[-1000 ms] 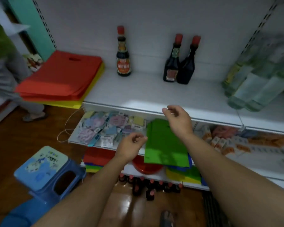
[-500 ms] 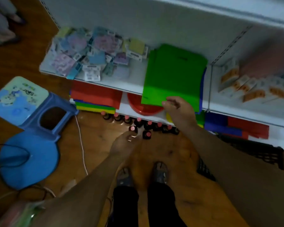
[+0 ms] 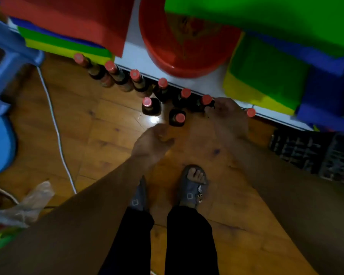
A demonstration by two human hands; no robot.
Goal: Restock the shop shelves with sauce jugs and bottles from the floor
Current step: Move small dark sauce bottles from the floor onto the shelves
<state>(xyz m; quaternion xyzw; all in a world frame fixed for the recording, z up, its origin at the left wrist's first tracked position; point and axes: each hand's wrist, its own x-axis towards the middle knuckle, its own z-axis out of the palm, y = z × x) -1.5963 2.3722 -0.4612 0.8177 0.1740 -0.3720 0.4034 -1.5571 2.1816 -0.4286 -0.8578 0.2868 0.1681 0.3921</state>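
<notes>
Bottles [image 3: 163,90] standing on the floor [image 3: 99,135], red-capped, dark, lining up along the foot of the bottom shelf [image 3: 211,86], two more sitting just in front of that row. Reaching down with both arms from above. Left hand [image 3: 151,142] hovering near the front bottle [image 3: 177,118], fingers loosely curled, holding nothing. Right hand [image 3: 228,118] closing in on the right end of the row, touching or nearly touching a bottle there; too blurred to tell whether gripping. One more cap [image 3: 251,112] peeking out just beyond that hand, against the shelf edge. Judging the job as far from done: about nine bottles waiting on the floor, none lifted, no jugs showing. Bottom shelf already crowding with a red basin [image 3: 187,52] and stacked coloured bags [image 3: 266,72], so likely needing a higher shelf.
</notes>
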